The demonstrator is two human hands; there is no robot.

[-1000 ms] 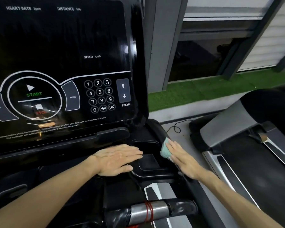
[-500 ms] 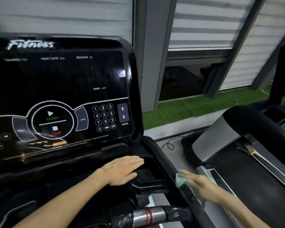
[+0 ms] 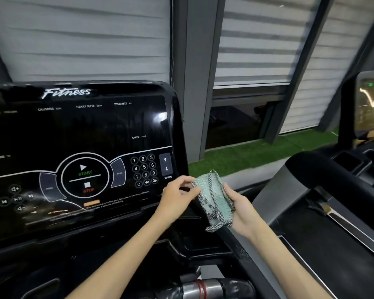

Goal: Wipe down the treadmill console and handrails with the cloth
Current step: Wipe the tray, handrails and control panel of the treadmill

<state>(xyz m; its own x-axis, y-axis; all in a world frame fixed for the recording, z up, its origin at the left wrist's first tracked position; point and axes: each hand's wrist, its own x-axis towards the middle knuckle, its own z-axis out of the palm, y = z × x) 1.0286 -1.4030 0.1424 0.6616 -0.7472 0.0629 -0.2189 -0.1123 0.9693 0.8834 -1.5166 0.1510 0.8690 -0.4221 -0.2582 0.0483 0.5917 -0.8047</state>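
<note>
A pale green cloth with a black-and-white woven edge is held up in the air between both hands, just right of the console's lower right corner. My right hand grips its right side from below. My left hand pinches its left edge with the fingertips. The black treadmill console fills the left half of the view, with START, STOP and a number keypad lit. A black handrail runs down to the right under the cloth. A front grip bar with a silver sensor and red bands lies at the bottom.
A second treadmill with a grey motor cover stands close on the right; its console glows at the right edge. Behind are a grey pillar, window blinds and a strip of green turf.
My right hand lifted the cloth off the right handrail and brought it up. My left hand left the console tray and took hold of the cloth's edge. The view tilted upward.
</note>
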